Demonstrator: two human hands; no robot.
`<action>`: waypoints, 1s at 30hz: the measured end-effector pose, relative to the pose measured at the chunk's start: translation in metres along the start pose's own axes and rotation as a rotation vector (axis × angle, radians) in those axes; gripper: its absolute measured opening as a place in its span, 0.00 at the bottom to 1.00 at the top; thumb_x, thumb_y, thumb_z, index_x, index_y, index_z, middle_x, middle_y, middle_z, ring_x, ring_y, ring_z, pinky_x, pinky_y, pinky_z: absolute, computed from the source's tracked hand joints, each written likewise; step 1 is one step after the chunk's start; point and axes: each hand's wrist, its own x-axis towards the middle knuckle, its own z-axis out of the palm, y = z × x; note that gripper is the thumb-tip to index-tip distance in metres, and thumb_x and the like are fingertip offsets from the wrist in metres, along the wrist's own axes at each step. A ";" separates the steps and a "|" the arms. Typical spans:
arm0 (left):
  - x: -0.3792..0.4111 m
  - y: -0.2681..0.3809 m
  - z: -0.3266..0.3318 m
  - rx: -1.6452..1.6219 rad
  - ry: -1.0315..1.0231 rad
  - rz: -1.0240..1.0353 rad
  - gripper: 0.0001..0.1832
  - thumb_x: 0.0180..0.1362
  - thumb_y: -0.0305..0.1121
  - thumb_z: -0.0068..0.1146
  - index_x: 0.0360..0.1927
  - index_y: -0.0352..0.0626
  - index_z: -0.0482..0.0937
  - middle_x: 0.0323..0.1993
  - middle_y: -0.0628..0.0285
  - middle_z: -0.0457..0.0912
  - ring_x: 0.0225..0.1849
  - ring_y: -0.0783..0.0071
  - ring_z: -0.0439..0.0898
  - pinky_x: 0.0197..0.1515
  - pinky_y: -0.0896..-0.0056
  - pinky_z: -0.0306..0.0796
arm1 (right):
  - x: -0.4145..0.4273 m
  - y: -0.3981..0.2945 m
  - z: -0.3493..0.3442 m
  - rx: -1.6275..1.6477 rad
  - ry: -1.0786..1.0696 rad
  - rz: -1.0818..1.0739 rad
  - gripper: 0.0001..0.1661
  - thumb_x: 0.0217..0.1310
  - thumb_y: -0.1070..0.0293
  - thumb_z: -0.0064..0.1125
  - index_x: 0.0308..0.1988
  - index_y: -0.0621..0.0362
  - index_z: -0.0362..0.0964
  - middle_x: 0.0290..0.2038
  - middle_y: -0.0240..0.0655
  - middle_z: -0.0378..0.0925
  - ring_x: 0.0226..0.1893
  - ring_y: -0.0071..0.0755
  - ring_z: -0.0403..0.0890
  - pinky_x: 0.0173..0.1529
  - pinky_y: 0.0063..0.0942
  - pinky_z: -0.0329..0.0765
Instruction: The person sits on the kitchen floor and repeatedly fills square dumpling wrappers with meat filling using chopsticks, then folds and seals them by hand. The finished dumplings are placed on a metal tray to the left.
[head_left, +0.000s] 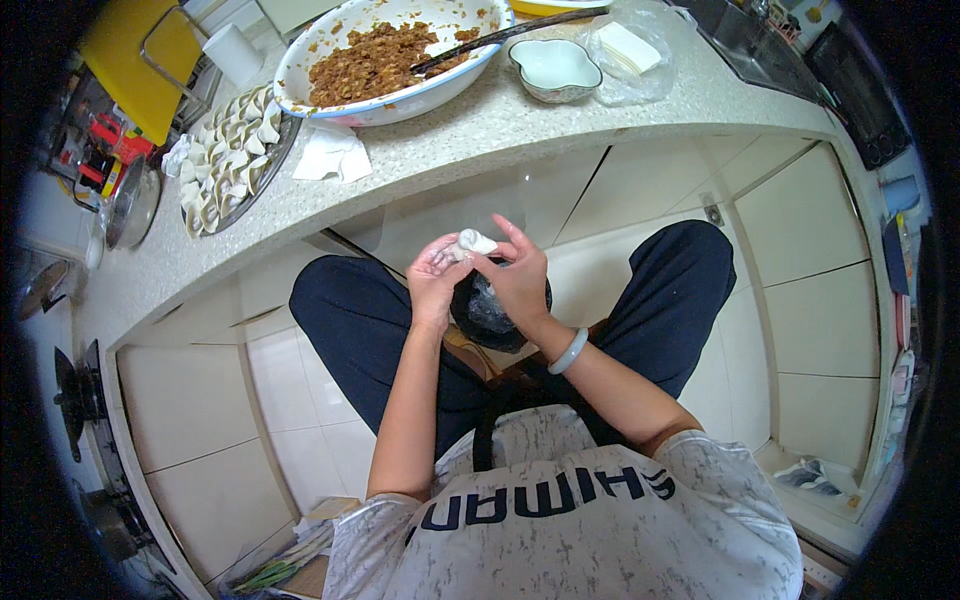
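Between both hands, above my lap, is a small white folded wonton (475, 242). My left hand (435, 274) cups it from the left, with its fingers under and behind it. My right hand (521, 266) touches its right side with thumb and fingers, the index finger raised. Below the hands sits a black bin (491, 319) with a clear plastic liner. On the counter, a large enamel basin (442, 90) holds brown minced filling (367, 64), with dark chopsticks (510, 37) resting across its rim. A round metal tray (281, 154) at left carries many folded wontons (229, 154).
A small wavy-edged bowl (555, 67) and a plastic bag with square white wrappers (628, 49) lie right of the basin. A crumpled white tissue (334, 155) lies near the counter edge (450, 169). The sink (757, 52) is at upper right, a glass lid (135, 202) at left.
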 end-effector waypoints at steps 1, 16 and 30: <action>0.000 0.001 0.001 0.038 -0.014 0.001 0.21 0.49 0.15 0.57 0.50 0.31 0.72 0.45 0.55 0.78 0.46 0.70 0.78 0.49 0.74 0.73 | 0.003 0.000 -0.002 -0.006 0.012 -0.032 0.36 0.46 0.78 0.65 0.56 0.71 0.61 0.32 0.40 0.82 0.31 0.19 0.79 0.36 0.18 0.75; 0.001 0.011 -0.014 -0.256 -0.216 -0.422 0.18 0.64 0.39 0.47 0.43 0.31 0.74 0.39 0.54 0.80 0.31 0.71 0.80 0.34 0.76 0.76 | 0.026 -0.031 -0.041 -0.923 -0.496 -0.735 0.32 0.45 0.81 0.57 0.54 0.55 0.68 0.36 0.40 0.80 0.38 0.38 0.81 0.56 0.35 0.71; 0.001 0.005 -0.003 -0.115 -0.138 -0.267 0.16 0.62 0.27 0.47 0.52 0.29 0.71 0.46 0.52 0.78 0.46 0.66 0.79 0.48 0.68 0.77 | 0.023 -0.010 -0.034 -0.513 -0.233 -0.378 0.37 0.50 0.78 0.61 0.61 0.61 0.58 0.31 0.38 0.79 0.34 0.29 0.80 0.43 0.27 0.75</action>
